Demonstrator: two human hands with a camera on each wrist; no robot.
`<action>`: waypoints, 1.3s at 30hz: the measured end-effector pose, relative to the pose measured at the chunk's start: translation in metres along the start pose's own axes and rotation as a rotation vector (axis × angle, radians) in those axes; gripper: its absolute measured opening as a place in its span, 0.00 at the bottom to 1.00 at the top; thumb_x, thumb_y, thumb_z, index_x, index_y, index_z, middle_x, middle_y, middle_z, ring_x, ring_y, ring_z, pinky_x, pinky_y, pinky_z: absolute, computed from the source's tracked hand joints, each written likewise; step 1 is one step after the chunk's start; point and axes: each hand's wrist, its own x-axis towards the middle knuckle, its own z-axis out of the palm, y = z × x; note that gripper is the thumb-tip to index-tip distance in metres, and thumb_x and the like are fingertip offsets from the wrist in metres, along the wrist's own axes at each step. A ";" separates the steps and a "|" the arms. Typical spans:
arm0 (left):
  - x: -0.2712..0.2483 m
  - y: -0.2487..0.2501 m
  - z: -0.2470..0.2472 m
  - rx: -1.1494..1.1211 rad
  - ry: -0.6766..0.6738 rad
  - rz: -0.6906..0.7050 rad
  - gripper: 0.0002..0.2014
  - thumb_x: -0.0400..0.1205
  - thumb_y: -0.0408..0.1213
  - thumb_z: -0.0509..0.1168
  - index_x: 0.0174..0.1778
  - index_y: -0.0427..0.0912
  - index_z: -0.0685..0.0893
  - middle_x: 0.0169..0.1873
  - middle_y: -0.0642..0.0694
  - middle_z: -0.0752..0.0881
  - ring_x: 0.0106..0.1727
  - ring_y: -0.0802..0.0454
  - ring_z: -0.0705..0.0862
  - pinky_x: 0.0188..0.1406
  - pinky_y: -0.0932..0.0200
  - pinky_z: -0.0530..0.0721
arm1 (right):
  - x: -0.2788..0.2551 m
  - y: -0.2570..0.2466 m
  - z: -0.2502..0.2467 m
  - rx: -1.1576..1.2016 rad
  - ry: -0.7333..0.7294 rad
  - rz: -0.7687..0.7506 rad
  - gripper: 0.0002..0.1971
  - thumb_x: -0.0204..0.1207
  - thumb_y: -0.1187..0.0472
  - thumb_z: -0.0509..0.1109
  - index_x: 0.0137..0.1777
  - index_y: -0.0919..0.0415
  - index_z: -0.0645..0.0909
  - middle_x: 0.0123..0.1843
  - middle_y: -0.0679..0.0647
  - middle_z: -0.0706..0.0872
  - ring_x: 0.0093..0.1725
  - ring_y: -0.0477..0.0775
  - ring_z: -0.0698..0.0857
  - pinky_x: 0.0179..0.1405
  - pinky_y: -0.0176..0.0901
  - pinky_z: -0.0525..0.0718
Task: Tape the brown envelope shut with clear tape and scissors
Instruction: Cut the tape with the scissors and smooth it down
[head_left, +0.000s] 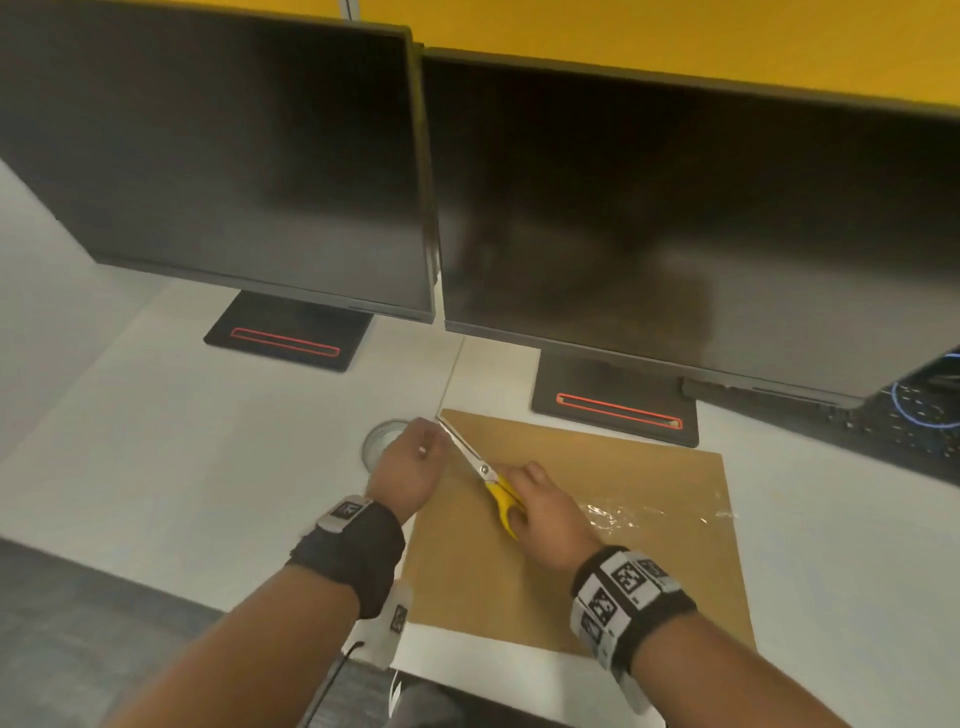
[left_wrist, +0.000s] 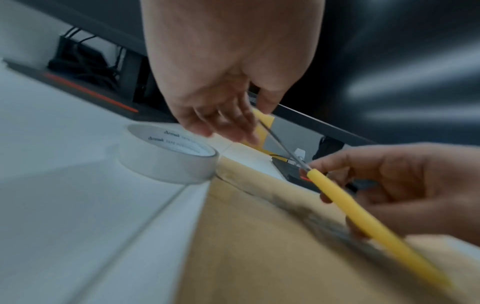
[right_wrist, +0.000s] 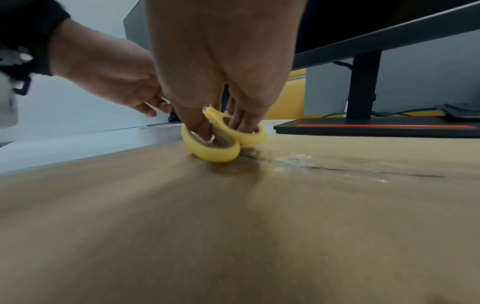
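Note:
The brown envelope (head_left: 597, 582) lies flat on the white desk, with a wrinkled strip of clear tape (head_left: 654, 514) stuck across its right half. My right hand (head_left: 545, 519) grips the yellow-handled scissors (head_left: 485, 473), thumb and fingers through the loops (right_wrist: 215, 152). The blades point up-left toward the envelope's far left corner. My left hand (head_left: 410, 462) hovers by the blades, fingers loosely bent (left_wrist: 228, 127), and I see nothing between them. The tape roll (left_wrist: 166, 158) lies flat on the desk at the envelope's left edge, just under that hand.
Two dark monitors (head_left: 675, 218) hang over the back of the desk, their black stands (head_left: 613, 405) close behind the envelope. A keyboard (head_left: 893, 431) sits at the far right. The desk's front edge (head_left: 493, 691) runs just below the envelope.

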 end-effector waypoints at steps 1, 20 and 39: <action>0.001 -0.003 -0.005 0.135 0.075 0.053 0.03 0.80 0.40 0.64 0.48 0.49 0.79 0.42 0.51 0.85 0.45 0.46 0.84 0.52 0.51 0.81 | 0.003 0.000 -0.001 0.008 -0.004 0.018 0.28 0.77 0.66 0.62 0.77 0.50 0.67 0.68 0.55 0.71 0.59 0.61 0.81 0.58 0.44 0.78; 0.008 -0.014 -0.028 1.230 -0.274 0.190 0.14 0.86 0.47 0.51 0.64 0.47 0.72 0.56 0.49 0.84 0.55 0.48 0.84 0.62 0.51 0.71 | 0.013 -0.005 -0.023 -0.421 -0.127 -0.045 0.31 0.72 0.67 0.61 0.75 0.46 0.69 0.61 0.56 0.76 0.55 0.62 0.80 0.50 0.46 0.76; -0.001 -0.016 -0.021 1.275 -0.296 0.165 0.26 0.86 0.57 0.49 0.76 0.45 0.62 0.63 0.47 0.83 0.66 0.45 0.79 0.76 0.47 0.60 | 0.014 -0.024 -0.023 -0.497 -0.105 -0.070 0.29 0.70 0.70 0.64 0.72 0.53 0.74 0.58 0.60 0.79 0.50 0.66 0.83 0.44 0.52 0.80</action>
